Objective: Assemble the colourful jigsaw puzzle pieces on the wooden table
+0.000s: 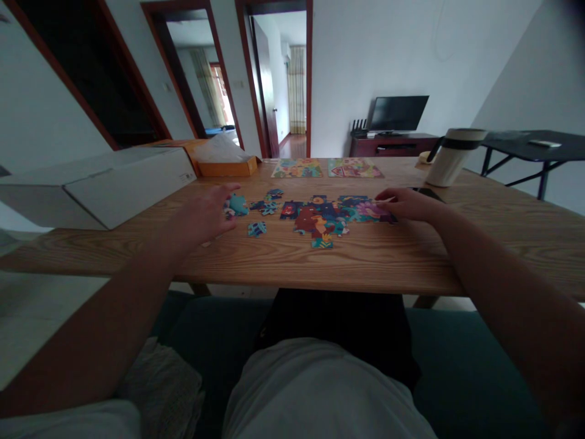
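Note:
A partly joined jigsaw puzzle (315, 216) in dark blue, red and purple lies flat on the wooden table (365, 262). At its right end my right hand (409, 204) rests with the fingertips on the purple part; the fingers look stretched out, and their undersides are hidden. My left hand (208, 213) is over the table to the left, thumb and fingers apart. Close beside its fingers are loose puzzle pieces (238, 205) with a light-blue shape, partly covered by the hand. More loose pieces (269, 208) lie between them and the joined part, and a single blue piece (256, 229) sits nearer me.
Two colourful picture sheets (297, 167) lie at the table's far edge. A white box (132, 189) and an orange box (228, 167) with clear plastic stand at the left. On the right are a white tumbler (450, 161) and a dark flat object (428, 194) beyond my right hand.

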Action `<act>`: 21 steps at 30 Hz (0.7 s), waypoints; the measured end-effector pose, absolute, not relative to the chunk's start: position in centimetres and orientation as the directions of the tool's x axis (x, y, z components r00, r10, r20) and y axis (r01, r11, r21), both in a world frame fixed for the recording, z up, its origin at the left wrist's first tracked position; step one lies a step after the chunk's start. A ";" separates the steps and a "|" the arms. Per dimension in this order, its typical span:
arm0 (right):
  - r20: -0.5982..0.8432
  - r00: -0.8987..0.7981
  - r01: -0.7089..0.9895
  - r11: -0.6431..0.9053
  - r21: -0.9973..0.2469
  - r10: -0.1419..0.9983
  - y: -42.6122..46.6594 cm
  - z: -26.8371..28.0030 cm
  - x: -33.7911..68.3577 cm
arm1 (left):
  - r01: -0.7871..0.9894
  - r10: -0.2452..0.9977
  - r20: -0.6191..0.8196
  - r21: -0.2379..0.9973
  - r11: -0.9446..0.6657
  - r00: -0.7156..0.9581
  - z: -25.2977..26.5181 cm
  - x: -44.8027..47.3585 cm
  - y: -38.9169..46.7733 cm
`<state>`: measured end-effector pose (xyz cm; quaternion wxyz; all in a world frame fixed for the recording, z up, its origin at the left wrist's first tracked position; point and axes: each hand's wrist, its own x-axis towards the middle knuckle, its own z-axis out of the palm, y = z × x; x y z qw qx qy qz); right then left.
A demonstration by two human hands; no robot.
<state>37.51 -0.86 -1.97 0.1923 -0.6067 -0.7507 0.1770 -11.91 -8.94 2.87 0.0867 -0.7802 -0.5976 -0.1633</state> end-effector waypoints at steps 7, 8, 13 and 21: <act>0.169 -0.307 0.594 0.327 -0.735 0.937 -3.9 0.3 33.2 | 0.816 0.781 0.349 0.074 -0.573 0.517 4.7 -2.2 -8.7; 0.125 -0.329 0.571 0.303 -0.763 0.936 -4.4 0.4 32.6 | 0.768 0.743 0.327 0.074 -0.636 0.584 4.6 -0.1 -8.5; 0.017 -0.463 0.500 0.277 -0.821 0.886 -5.6 0.3 31.4 | 0.624 0.621 0.233 0.071 -0.778 0.748 3.4 7.6 -7.3; -0.020 -0.524 0.624 0.368 -0.689 0.851 -3.7 -1.3 31.9 | 0.553 0.555 0.252 0.087 -0.829 0.793 -0.9 6.9 -4.5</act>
